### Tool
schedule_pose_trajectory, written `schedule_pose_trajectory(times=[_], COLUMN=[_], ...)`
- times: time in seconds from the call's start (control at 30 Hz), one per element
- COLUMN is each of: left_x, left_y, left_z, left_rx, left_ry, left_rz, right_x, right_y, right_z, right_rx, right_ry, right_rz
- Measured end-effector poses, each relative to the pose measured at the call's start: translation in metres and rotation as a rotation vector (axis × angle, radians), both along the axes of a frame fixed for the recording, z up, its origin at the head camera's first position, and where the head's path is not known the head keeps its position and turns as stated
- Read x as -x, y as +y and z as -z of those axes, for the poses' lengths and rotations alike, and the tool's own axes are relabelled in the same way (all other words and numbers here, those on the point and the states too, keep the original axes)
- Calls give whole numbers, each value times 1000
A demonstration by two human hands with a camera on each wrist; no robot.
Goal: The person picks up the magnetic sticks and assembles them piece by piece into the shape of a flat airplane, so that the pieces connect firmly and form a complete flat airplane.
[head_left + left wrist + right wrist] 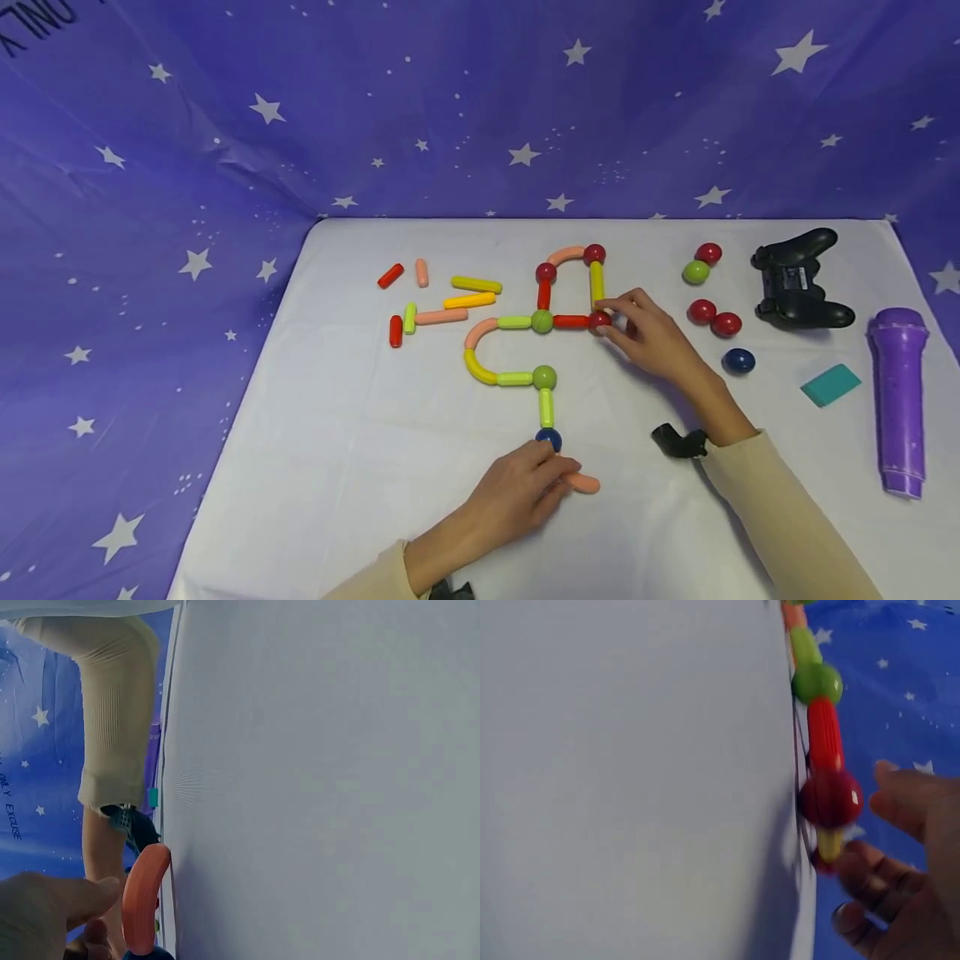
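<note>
On the white table lies a chain of magnetic building sticks and balls, with a green ball (542,321) at its junction. My left hand (517,487) pinches a curved pink stick (145,900) joined to a dark blue ball (549,439) at the chain's near end. My right hand (656,337) is at a red ball (831,799) on the upper section's right corner. In the right wrist view its thumb and fingers stand spread around that ball, with a gap at the thumb. A yellow stick (597,285) and a red stick (572,322) meet there.
Several loose sticks, one of them orange-yellow (469,301), lie left of the chain. To the right are loose red balls (702,312), a blue ball (739,361), a black game controller (795,279), a teal block (831,385) and a purple flashlight-shaped object (900,400).
</note>
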State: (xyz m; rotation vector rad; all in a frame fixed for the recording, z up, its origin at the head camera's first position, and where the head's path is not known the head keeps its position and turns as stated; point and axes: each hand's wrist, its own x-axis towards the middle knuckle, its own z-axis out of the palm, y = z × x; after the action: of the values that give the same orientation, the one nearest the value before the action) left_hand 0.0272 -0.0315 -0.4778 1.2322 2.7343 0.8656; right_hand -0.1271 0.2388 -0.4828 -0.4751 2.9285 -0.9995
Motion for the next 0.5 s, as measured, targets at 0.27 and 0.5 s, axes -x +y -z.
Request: schedule_pose_trajectory(times=[0.27, 0.5], left_x=[17, 23], left_y=[1, 2], left_z=[8, 16], left_rx=[117, 79], left_ry=[179, 162], left_rz=[98, 109], right_x=[-35, -66], right_y=[48, 96], right_z=[-18, -16], right_rx=[-67, -193], right_ry=[173, 92], right_rz=[152, 282])
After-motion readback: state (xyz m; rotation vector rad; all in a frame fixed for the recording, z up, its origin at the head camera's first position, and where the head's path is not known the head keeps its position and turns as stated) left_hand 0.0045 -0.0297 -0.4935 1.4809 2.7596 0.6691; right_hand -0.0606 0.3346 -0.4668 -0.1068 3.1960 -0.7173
